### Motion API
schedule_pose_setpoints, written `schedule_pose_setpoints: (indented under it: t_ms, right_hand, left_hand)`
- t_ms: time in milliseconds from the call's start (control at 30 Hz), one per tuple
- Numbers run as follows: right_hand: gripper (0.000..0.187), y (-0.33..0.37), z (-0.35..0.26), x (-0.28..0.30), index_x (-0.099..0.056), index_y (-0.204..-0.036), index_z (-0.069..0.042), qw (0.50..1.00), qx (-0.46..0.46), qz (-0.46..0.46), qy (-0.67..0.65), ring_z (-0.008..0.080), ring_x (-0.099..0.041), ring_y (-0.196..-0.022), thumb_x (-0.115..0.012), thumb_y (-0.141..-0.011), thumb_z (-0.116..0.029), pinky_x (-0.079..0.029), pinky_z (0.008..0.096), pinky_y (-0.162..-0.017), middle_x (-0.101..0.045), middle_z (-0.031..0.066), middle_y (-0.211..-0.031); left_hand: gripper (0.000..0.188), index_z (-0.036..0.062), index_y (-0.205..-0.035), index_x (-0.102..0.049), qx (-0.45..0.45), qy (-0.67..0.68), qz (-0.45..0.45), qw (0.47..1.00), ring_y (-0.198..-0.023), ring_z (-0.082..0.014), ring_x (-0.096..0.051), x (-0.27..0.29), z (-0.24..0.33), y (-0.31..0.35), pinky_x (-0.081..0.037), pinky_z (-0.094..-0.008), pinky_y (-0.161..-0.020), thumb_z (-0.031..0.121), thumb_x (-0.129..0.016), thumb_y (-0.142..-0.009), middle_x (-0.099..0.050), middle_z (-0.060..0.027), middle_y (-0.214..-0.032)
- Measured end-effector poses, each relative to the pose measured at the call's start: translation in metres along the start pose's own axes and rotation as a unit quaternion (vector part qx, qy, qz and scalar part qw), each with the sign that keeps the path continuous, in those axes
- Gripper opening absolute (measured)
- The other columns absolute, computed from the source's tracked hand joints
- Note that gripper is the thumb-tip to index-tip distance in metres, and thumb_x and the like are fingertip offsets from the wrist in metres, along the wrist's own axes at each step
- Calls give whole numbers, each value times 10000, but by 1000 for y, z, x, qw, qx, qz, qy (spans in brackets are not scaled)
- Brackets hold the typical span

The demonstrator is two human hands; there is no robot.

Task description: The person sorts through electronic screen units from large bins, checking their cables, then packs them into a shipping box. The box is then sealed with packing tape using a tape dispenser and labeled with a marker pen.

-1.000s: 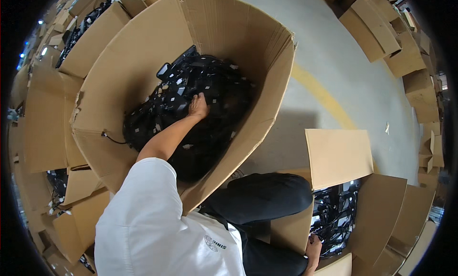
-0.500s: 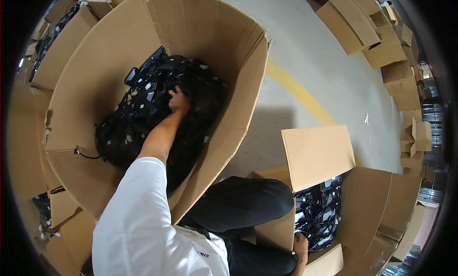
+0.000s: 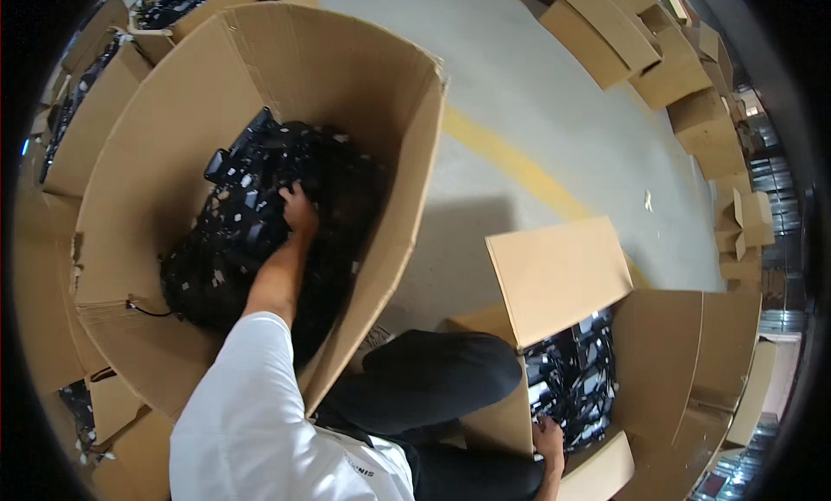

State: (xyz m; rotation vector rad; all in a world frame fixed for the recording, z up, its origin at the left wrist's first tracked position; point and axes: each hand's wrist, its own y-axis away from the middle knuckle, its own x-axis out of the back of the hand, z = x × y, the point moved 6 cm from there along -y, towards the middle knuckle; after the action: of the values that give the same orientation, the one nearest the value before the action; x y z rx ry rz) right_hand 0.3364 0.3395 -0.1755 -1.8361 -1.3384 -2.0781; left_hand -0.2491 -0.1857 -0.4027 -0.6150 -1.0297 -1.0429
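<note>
My left hand (image 3: 299,210) reaches deep into a large cardboard box (image 3: 112,181). Its fingers are bent into a heap of black cabled plastic parts (image 3: 260,250); whatever they grip is lost against the black. At the lower right my right hand (image 3: 548,439) is closed at the near left edge of a smaller open carton (image 3: 653,354). More black parts with cables (image 3: 576,384) fill this carton. The right fingers are curled and partly hidden, so what they hold does not show.
A raised flap (image 3: 561,280) stands at the small carton's far side. My bent knee (image 3: 437,380) lies between the boxes. Boxes of black parts (image 3: 82,112) crowd the left; cardboard boxes (image 3: 597,34) line the right. A yellow line (image 3: 511,163) crosses the grey floor.
The whole view has shifted, so the large box and my left hand appear further left and lower. Both hands stay at the same places in their boxes.
</note>
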Motion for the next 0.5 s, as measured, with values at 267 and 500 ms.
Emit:
schedule_pose_setpoints:
  t_ms: [267,500]
  right_hand:
    - [349,8,-4,11,-677,-1098,32,995,4,48,-91,285,-709,-777,-706,-824,-184,-533,374,-707,-717,206,-861]
    - [277,11,-61,55,-660,-1085,53,975,121,119,-145,163,-666,-761,-674,-855,-101,-518,309,-681,-701,158,-840]
  left_hand:
    - [309,24,-1139,-640,-41,47,9,998,-1018,-458,-617,53,-42,-59,-500,-507,-871,181,-700,-880,-585,-258,-1149]
    - [259,0,-1103,-669,-130,433,-300,840,-800,-92,-634,226,42,-44,-520,-258,-725,226,-637,-981,-699,-21,-967]
